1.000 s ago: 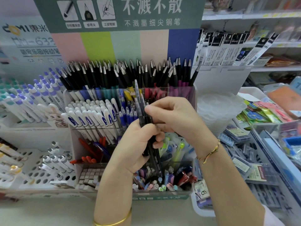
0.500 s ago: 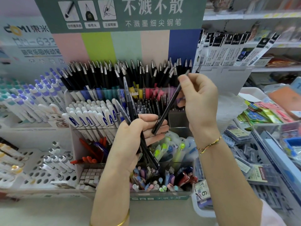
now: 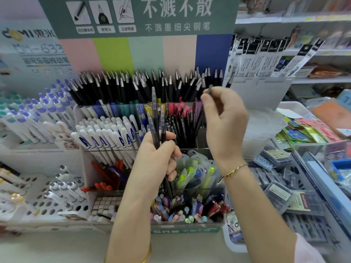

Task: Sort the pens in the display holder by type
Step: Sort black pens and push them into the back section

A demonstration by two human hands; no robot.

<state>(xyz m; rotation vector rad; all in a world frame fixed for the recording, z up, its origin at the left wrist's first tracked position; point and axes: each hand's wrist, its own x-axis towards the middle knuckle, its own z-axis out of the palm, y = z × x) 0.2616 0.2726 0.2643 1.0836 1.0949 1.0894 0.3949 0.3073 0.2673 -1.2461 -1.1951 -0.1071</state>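
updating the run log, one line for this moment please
left hand: grips bundle of dark pens | right hand: pinches single dark pen over black-pen compartment

Green header board: large "不溅不散"; beneath it "不溅墨细尖钢笔"; three small pictogram captions illegible. Poster at left: logo "DOMI 東米", code beginning "DM-633". White pens: blue "A" on barrels. Small card: digit "6".

Both forearms rise before the clear plastic display holder. The left hand grips a bundle of slim dark pens upright. The right hand, higher, pinches one dark pen near its top.
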